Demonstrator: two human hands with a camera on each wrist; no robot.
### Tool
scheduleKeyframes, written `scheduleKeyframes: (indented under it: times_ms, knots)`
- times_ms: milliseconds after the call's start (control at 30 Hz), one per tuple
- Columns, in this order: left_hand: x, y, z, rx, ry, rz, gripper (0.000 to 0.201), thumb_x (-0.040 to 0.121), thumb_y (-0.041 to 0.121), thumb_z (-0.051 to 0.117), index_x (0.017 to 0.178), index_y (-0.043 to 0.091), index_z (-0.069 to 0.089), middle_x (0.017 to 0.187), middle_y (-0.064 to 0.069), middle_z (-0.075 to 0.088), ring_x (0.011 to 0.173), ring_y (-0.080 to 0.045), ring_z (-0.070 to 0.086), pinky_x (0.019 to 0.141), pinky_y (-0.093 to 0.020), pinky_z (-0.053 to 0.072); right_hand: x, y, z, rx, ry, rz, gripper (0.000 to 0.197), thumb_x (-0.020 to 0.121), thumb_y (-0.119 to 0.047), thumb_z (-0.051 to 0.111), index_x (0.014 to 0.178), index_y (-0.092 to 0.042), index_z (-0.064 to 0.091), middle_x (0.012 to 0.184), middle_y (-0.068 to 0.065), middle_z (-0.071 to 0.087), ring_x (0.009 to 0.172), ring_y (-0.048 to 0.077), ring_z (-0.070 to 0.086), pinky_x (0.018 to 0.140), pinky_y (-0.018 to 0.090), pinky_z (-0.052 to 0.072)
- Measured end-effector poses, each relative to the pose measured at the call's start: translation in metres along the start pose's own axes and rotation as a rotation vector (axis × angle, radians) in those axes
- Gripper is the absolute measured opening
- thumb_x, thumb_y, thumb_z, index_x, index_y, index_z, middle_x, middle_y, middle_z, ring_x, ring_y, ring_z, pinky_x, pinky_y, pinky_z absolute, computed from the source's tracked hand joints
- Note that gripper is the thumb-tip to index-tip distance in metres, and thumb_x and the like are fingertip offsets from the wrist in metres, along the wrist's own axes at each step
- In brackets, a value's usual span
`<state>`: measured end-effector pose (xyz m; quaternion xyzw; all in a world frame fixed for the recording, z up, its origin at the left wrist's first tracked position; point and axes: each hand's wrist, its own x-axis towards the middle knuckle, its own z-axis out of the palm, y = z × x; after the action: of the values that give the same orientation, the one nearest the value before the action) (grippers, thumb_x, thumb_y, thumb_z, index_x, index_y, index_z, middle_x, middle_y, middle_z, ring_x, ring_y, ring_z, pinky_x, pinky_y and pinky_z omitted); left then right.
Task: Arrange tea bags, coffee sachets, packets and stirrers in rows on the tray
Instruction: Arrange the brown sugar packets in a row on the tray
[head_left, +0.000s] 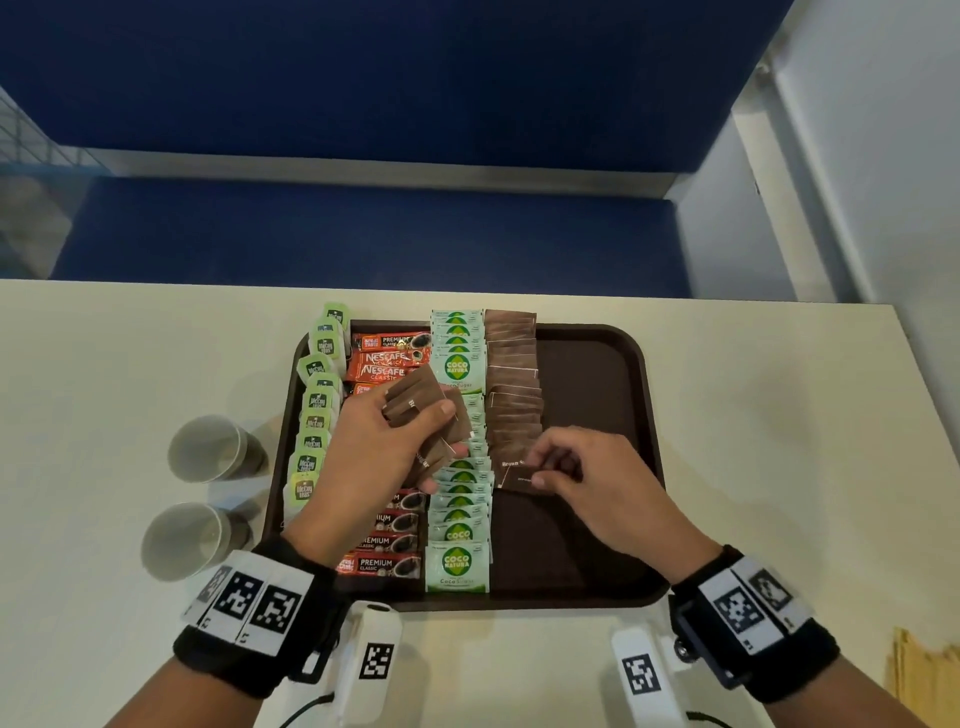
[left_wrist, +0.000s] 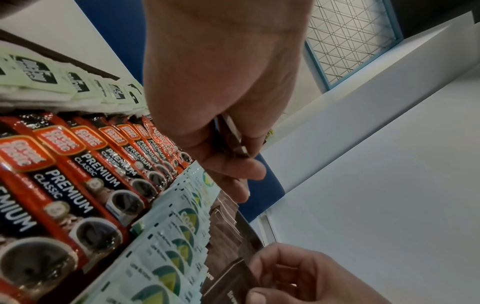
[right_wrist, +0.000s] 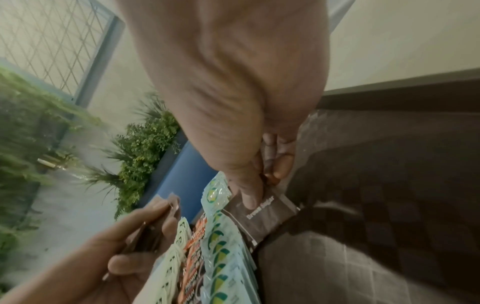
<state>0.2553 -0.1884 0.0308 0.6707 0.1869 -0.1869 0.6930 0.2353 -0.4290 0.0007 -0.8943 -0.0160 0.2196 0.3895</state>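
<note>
A dark brown tray holds rows: green tea bags at the left, red coffee sachets, pale green Coco Natura sugar packets, and brown sugar packets. My left hand hovers over the coffee row and grips a fanned stack of brown sugar packets. My right hand pinches one brown sugar packet at the near end of the brown row, low over the tray. The tray's right part is bare.
Two paper cups stand on the cream table left of the tray. A yellowish bundle, seemingly stirrers, lies at the table's near right edge. A blue bench and a white wall lie beyond the table.
</note>
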Motion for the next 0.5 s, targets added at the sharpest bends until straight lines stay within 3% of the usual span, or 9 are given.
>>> scheduleKeyframes:
  times_ms: [133, 233, 333, 500]
  knots:
    - [-0.002, 0.0, 0.002, 0.003, -0.015, -0.005, 0.017, 0.103, 0.012, 0.072, 0.119, 0.013, 0.075, 0.095, -0.01, 0.084, 0.083, -0.028, 0.084, 0.041, -0.026, 0.056, 0.008, 0.004, 0.015, -0.149, 0.041, -0.059, 0.014, 0.095, -0.018, 0.08, 0.1, -0.029, 0.072, 0.101, -0.016, 0.054, 0.092, -0.001, 0.054, 0.079, 0.014, 0.043]
    - [-0.002, -0.002, 0.001, 0.015, -0.021, 0.0, 0.016, 0.103, 0.014, 0.072, 0.118, 0.013, 0.075, 0.095, -0.011, 0.084, 0.084, -0.028, 0.084, 0.042, -0.026, 0.056, 0.011, 0.005, 0.024, -0.21, 0.087, -0.07, 0.015, 0.097, -0.023, 0.077, 0.107, -0.029, 0.068, 0.108, -0.012, 0.049, 0.101, 0.006, 0.053, 0.086, 0.03, 0.054]
    - [-0.001, -0.003, 0.0, 0.009, -0.028, 0.002, 0.016, 0.103, 0.014, 0.071, 0.119, 0.013, 0.075, 0.095, -0.012, 0.084, 0.084, -0.027, 0.084, 0.042, -0.026, 0.056, 0.011, 0.004, 0.028, -0.235, 0.124, -0.078, 0.018, 0.097, -0.026, 0.075, 0.11, -0.031, 0.063, 0.11, -0.011, 0.047, 0.103, 0.01, 0.054, 0.084, 0.037, 0.058]
    - [0.0, -0.002, 0.0, 0.002, -0.02, 0.0, 0.016, 0.103, 0.013, 0.072, 0.119, 0.013, 0.075, 0.092, -0.011, 0.084, 0.08, -0.025, 0.083, 0.042, -0.027, 0.055, 0.01, 0.004, 0.029, -0.232, 0.144, -0.088, 0.019, 0.098, -0.028, 0.073, 0.109, -0.033, 0.058, 0.108, -0.012, 0.045, 0.099, 0.009, 0.053, 0.08, 0.038, 0.058]
